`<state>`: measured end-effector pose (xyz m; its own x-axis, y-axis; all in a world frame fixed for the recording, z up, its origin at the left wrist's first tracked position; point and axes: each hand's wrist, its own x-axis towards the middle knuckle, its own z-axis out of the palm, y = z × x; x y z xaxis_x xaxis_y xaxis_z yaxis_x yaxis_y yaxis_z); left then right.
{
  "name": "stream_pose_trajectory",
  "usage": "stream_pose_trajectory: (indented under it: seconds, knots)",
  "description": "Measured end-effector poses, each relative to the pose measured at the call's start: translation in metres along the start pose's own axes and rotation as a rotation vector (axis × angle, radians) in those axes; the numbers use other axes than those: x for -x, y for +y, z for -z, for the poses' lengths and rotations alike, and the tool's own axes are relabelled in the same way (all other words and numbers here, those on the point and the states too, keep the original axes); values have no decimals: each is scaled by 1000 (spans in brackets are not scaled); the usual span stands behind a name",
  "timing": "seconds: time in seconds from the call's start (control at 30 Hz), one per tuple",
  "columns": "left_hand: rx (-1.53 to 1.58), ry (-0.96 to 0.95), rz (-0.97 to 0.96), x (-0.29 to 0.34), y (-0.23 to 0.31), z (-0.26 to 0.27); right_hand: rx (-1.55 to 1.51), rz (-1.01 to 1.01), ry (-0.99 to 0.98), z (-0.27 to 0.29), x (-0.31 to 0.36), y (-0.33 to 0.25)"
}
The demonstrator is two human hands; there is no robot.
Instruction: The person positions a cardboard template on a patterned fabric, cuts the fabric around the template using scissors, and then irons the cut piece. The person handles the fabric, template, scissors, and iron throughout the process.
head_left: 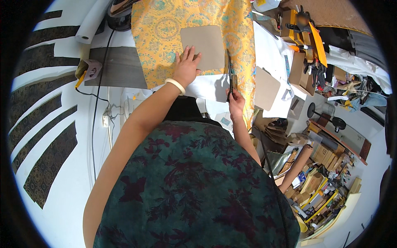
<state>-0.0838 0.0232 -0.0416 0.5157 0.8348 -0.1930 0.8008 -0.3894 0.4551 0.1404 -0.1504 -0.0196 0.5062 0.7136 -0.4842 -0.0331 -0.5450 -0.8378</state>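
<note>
Yellow brocade fabric (159, 53) with blue and red patterns lies over the worktable and hangs past its near edge on the right. On it rests a grey-beige card template (206, 43) with rounded corners. My left hand (187, 68) lies with spread fingers across the template's lower left edge and the fabric, holding nothing. My right hand (236, 105) grips a pair of dark scissors (230, 70) just right of the template, blades pointing away from me. A slit runs through the fabric along the scissors. Part of the scissor handles is hidden by my fingers.
Another beige card piece (266, 87) lies on white paper to the right. A grey board (118, 68) and a black cord (98, 95) are at the left. Cardboard boxes (301, 72) with tools stand at the right. Dark patterned strips (53, 161) lie against a white surface at far left.
</note>
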Motion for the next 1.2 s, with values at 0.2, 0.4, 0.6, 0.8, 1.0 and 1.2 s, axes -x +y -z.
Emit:
stream_pose_trajectory:
  seconds: [0.2, 0.4, 0.6, 0.8, 1.0, 1.2]
  knots:
    - [-14, -16, 20, -3, 5, 6, 144, -19, 34, -9, -6, -15]
    - [5, -61, 52, -6, 10, 12, 108, 51, 13, -20, -16, -33]
    - [-6, -71, 58, -8, 12, 13, 125, 91, 26, -18, -28, -14]
    - [-6, -61, 53, -9, 12, 9, 51, 48, -18, -38, -40, -47]
    - [-16, -73, 45, -7, 12, 12, 97, 89, -10, -39, -44, -31]
    - [-37, -98, 58, -7, 11, 14, 108, 17, -13, -62, -61, -71]
